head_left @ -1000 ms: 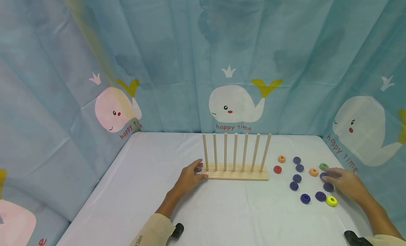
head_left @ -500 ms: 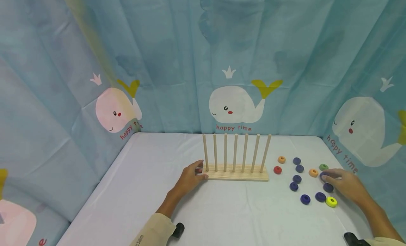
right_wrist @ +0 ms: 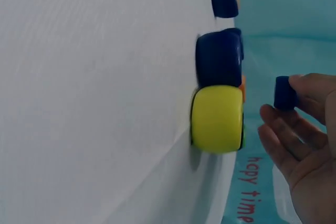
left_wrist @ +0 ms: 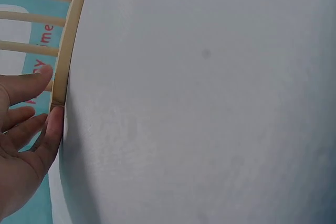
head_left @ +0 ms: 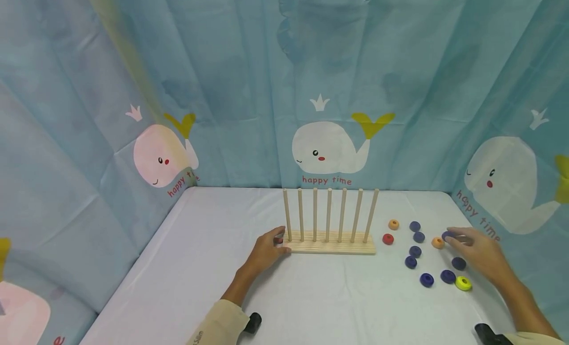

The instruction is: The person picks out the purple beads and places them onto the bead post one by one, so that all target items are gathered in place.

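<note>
My left hand point(head_left: 264, 251) holds the left end of a pale wooden peg rack point(head_left: 331, 247), with the thumb at its front corner; in the left wrist view the fingers point(left_wrist: 44, 140) meet the end of its base. Several bare dowels stand upright in the rack. In my right hand point(head_left: 482, 253), thumb and fingertips pinch a dark blue bead point(head_left: 447, 235). The right wrist view has this bead point(right_wrist: 285, 93) held up off the table, the other fingers spread loosely below. The right hand overlaps where the green bead lay in the head view.
Right of the rack lie several dark blue beads point(head_left: 415, 251), a red bead point(head_left: 388, 239), two orange beads point(head_left: 437, 242) and a yellow bead point(head_left: 463, 283). White cloth point(head_left: 338, 300) covers the table. A blue whale-print curtain point(head_left: 249, 137) hangs behind and at both sides.
My right hand has lifted the dark blue bead and moved slightly back and left with it, covering the green bead. The left hand stays at the rack's end.
</note>
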A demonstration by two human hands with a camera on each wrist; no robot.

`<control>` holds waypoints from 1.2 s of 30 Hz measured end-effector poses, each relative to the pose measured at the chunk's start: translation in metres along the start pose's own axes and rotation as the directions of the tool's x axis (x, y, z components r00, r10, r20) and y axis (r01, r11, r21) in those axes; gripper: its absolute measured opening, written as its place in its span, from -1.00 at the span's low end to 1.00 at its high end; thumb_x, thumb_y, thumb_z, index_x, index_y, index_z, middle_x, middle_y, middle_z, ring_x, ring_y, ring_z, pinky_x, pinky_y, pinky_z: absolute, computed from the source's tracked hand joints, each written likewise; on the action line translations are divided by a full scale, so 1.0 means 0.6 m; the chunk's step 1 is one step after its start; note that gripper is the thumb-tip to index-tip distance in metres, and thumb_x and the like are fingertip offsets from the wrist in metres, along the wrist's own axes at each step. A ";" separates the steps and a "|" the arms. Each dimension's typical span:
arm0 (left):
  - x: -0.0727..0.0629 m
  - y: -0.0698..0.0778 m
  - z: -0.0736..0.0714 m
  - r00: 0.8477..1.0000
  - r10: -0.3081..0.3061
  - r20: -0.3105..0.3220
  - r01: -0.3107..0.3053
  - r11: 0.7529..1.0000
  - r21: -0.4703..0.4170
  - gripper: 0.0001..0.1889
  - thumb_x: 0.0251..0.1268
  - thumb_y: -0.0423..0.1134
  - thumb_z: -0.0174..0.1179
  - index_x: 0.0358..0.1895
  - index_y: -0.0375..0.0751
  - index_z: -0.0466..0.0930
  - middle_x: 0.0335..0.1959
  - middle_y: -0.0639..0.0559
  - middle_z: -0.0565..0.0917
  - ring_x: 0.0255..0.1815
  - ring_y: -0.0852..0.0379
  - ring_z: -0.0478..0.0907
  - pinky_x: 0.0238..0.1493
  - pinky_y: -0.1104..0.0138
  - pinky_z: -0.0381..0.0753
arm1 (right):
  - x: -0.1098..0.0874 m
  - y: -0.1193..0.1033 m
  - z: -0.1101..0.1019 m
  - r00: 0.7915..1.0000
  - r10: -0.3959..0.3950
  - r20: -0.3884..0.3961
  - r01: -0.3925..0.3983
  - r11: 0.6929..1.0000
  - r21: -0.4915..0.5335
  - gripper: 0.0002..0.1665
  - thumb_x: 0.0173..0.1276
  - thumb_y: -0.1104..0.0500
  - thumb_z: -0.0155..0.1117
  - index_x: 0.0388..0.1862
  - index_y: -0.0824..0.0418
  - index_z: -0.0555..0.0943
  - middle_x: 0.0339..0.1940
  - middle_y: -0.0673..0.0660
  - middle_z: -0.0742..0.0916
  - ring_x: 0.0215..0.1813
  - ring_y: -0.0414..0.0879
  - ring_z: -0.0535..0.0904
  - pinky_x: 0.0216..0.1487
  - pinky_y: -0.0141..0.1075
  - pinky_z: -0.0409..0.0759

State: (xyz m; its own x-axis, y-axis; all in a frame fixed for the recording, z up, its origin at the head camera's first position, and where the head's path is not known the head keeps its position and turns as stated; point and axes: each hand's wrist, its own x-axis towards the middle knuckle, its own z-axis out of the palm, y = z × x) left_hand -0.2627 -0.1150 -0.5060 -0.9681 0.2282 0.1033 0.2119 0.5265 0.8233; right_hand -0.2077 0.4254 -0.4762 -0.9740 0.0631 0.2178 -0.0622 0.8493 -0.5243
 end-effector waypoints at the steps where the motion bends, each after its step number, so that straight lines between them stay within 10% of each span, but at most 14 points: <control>1: 0.000 0.000 0.000 1.000 -0.005 0.000 0.005 1.000 0.000 -0.27 0.11 -0.27 0.42 0.39 -0.22 0.35 0.29 -0.06 0.50 0.10 0.03 0.54 0.07 0.14 0.55 | 0.000 -0.005 0.000 1.000 -0.009 -0.018 0.009 1.000 0.003 -0.39 0.45 -0.09 0.16 0.23 0.36 0.49 0.14 0.49 0.56 0.07 0.49 0.48 -0.16 0.29 0.54; 18: 0.000 -0.009 0.013 0.999 -0.035 -0.002 0.035 0.999 0.007 -0.25 0.08 -0.37 0.40 0.40 -0.18 0.33 0.20 -0.10 0.54 0.20 -0.08 0.48 0.31 -0.06 0.32 | 0.007 -0.073 0.016 0.989 -0.089 -0.116 0.102 0.989 0.107 -0.40 0.45 -0.06 0.18 0.29 0.31 0.47 0.13 0.36 0.59 0.09 0.37 0.53 -0.02 0.27 0.48; 26: -0.003 -0.006 0.013 0.999 -0.027 -0.035 0.028 1.000 0.008 -0.30 0.08 -0.36 0.40 0.37 -0.17 0.40 0.15 -0.15 0.59 0.18 -0.11 0.50 0.27 -0.09 0.36 | 0.005 -0.116 0.016 0.985 -0.123 -0.122 0.139 0.982 0.130 -0.40 0.43 -0.04 0.21 0.33 0.24 0.45 0.13 0.33 0.61 0.04 0.34 0.58 -0.25 -0.57 0.58; 36: -0.005 -0.010 0.013 0.999 -0.030 -0.041 0.029 0.999 -0.046 -0.31 0.11 -0.33 0.38 0.37 -0.17 0.39 0.14 -0.14 0.60 0.18 -0.12 0.51 0.26 -0.11 0.36 | 0.008 -0.162 0.008 0.978 -0.164 -0.132 0.182 0.973 0.141 -0.42 0.39 -0.06 0.26 0.29 0.17 0.50 0.07 0.24 0.65 0.01 0.26 0.60 -0.37 -0.39 0.67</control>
State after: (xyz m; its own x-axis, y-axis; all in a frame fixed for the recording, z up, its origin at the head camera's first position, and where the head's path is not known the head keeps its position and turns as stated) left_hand -0.2599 -0.1123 -0.5158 -0.9788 0.1786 0.1007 0.1778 0.4943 0.8509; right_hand -0.2075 0.3410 -0.4280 -0.9134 -0.0083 0.4070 -0.2684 0.7640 -0.5868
